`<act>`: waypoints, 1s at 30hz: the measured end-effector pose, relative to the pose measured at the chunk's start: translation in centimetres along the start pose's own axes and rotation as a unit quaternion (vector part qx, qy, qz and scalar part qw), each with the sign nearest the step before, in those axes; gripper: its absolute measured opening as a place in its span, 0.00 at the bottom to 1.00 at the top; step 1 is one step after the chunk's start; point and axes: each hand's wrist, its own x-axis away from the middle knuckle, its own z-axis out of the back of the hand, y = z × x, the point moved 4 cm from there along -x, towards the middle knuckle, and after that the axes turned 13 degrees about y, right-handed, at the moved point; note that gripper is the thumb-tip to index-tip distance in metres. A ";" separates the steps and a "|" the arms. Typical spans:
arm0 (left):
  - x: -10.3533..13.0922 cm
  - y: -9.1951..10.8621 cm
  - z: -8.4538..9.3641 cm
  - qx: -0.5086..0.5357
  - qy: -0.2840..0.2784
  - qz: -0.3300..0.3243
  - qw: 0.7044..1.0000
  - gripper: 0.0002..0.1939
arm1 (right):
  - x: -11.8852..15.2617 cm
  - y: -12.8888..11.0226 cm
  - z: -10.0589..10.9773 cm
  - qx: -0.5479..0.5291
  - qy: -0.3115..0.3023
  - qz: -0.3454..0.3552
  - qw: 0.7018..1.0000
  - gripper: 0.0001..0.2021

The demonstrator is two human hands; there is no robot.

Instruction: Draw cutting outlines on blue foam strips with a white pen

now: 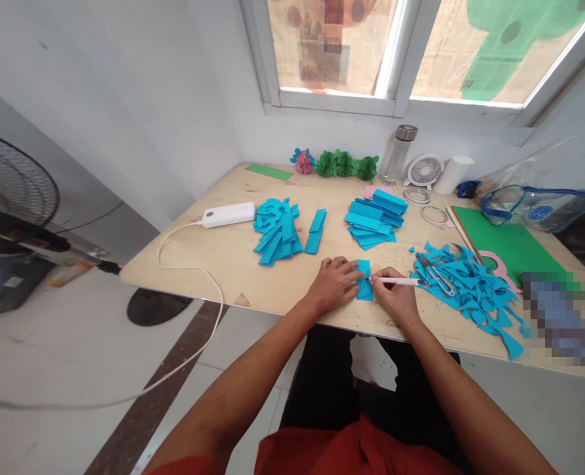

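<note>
A small blue paper piece (365, 290) lies on the table near its front edge, with dark drawn lines faintly visible on it. My left hand (336, 284) rests flat over its left side, fingers stretched out and pressing it down. My right hand (395, 295) grips a white pen (401, 282), its tip at the paper's right part. Just beyond my left hand lie folded blue strips (316, 231). A pile of blue cut-out shapes (278, 231) is left of them, and a stack of folded blue paper (375, 219) is farther back.
Blue scraps (475, 290) heap up at the right, with scissors (436, 274) on top. Behind them lies green paper (514, 241). A white power bank (229, 215) trails a cable off the table's left edge. A glass bottle (398, 157) and small fan (425, 171) stand by the wall.
</note>
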 end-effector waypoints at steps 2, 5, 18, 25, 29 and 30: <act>0.0 0.0 0.0 0.001 -0.002 0.003 1.000 0.13 | 0.0 -0.1 0.0 0.004 0.003 0.002 1.000 0.11; 0.0 0.0 0.0 0.000 -0.004 0.003 1.000 0.13 | -0.1 -0.2 0.1 0.007 0.011 0.004 1.000 0.11; 0.0 -0.1 0.0 0.000 -0.006 0.000 1.000 0.13 | -0.3 -0.5 0.3 -0.002 0.034 0.001 0.999 0.12; 0.1 0.0 -0.1 0.001 -0.012 0.010 1.000 0.14 | 1.6 -1.5 1.6 0.009 -0.008 0.083 0.996 0.14; 0.1 0.1 -0.1 -0.004 -0.007 0.008 1.000 0.13 | 3.2 -2.1 1.4 0.092 -0.042 0.224 0.969 0.15; 0.1 0.1 -0.1 -0.004 -0.007 0.008 1.000 0.13 | 3.5 -2.2 1.4 0.105 -0.041 0.247 0.962 0.15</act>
